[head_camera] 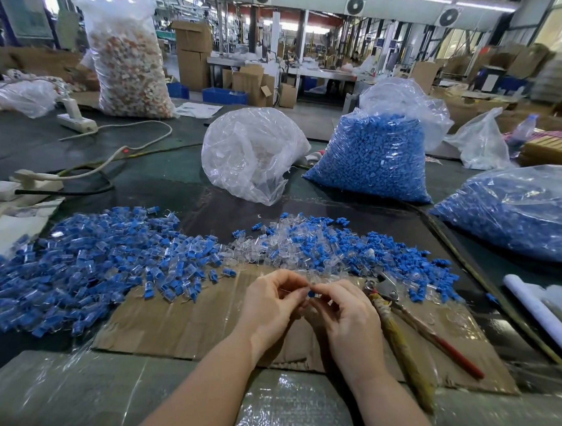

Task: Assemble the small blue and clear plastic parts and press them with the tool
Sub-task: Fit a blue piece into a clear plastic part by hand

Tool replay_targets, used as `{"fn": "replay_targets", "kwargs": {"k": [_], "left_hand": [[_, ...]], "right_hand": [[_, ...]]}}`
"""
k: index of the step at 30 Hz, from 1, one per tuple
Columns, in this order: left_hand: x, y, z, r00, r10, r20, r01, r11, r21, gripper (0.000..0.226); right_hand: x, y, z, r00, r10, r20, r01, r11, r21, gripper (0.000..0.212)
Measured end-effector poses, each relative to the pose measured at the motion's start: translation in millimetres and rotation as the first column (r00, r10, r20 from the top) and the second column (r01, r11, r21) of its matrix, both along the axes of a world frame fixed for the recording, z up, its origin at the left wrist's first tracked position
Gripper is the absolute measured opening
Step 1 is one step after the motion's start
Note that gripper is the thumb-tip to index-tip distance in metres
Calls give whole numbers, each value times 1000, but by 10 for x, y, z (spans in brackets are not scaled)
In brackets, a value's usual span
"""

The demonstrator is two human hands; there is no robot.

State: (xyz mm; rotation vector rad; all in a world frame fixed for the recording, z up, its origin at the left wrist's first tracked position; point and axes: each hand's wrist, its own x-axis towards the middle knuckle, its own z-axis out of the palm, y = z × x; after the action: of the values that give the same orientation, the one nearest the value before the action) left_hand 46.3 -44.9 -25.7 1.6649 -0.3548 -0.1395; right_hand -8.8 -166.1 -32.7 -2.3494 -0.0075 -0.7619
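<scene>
My left hand [271,304] and my right hand [343,315] meet above a sheet of cardboard [178,324]. My right hand pinches a small blue part [311,293] at its fingertips. My left hand pinches a small clear part [302,288] against it; the clear part is hard to make out. A pile of joined blue and clear pieces [87,259] spreads to the left. A pile of loose blue and clear parts [329,247] lies just beyond my hands. The pliers-like tool [406,327], with one taped handle and one red handle, lies on the cardboard right of my right hand.
Behind the piles stand a clear bag of clear parts [250,153] and a bag of blue parts [372,159]; another blue bag [518,213] lies right. A power strip [36,178] and cables lie at the left. White rolls [539,308] sit at the right edge.
</scene>
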Motion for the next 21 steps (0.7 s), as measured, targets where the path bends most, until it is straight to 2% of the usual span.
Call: {"fn": "replay_targets", "kwargs": {"k": [4, 21], "left_hand": [[-3, 4, -1, 1000, 1, 9, -1, 1000, 15, 10], [23, -3, -4, 998, 32, 54, -35, 998, 44, 6]], "right_hand": [[1, 7, -3, 999, -22, 36, 23, 999, -22, 6], [11, 17, -21, 996, -67, 54, 72, 993, -91, 13]]}}
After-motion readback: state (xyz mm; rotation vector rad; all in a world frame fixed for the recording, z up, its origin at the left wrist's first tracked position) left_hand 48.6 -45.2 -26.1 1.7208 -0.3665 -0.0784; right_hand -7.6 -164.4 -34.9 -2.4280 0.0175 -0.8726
